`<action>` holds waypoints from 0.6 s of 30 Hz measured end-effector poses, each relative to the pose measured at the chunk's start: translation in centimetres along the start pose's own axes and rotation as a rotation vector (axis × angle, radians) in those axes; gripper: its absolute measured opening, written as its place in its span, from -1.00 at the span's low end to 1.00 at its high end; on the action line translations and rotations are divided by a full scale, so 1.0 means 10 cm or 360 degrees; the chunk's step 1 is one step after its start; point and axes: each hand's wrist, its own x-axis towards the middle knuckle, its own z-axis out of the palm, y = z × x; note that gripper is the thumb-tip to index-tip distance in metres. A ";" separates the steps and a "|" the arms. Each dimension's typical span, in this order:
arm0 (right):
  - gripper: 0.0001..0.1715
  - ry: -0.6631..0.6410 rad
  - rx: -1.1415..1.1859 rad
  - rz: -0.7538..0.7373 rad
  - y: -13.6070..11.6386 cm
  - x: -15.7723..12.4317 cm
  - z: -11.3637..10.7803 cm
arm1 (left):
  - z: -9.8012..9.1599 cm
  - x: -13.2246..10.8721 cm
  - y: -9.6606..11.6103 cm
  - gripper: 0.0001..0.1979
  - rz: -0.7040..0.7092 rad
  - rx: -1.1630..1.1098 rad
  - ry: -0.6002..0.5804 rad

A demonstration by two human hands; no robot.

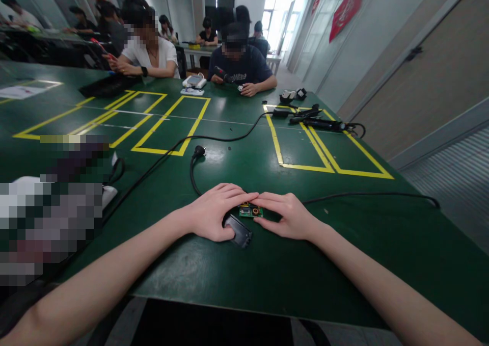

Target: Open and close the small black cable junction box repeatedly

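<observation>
My left hand lies at the near middle of the table, its thumb pressed on a black plastic casing piece. Its long fingers reach over the far side of a small green circuit board. That board carries a copper-wound coil and other parts, and its far edge is partly covered by my fingers. From the right, my right hand grips the board's edge, thumb on the near side and fingers on the far side. Both hands' fingertips meet above the board.
A black cable with a plug runs behind my hands on the green table. Yellow tape rectangles mark the surface. Black cables and adapters lie at the far right. A black tray stands far left. Co-workers sit opposite.
</observation>
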 end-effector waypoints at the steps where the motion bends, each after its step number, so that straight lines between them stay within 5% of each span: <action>1: -0.68 0.0003 -0.0009 -0.0004 0.00 0.00 0.00 | 0.00 0.00 0.00 -0.12 0.0002 -0.0006 -0.0001; 6: -0.68 -0.0030 -0.0014 -0.0015 -0.03 0.00 -0.01 | 0.00 0.01 0.04 -0.18 -0.0084 0.0039 0.0039; 12: -0.66 -0.0203 0.0009 0.0024 -0.10 0.03 -0.01 | 0.05 0.06 0.10 -0.67 -0.0274 0.0065 0.0089; 18: -0.62 -0.0257 -0.0110 0.0072 -0.10 0.04 0.01 | 0.11 0.06 0.14 -0.69 -0.0344 0.0124 0.0179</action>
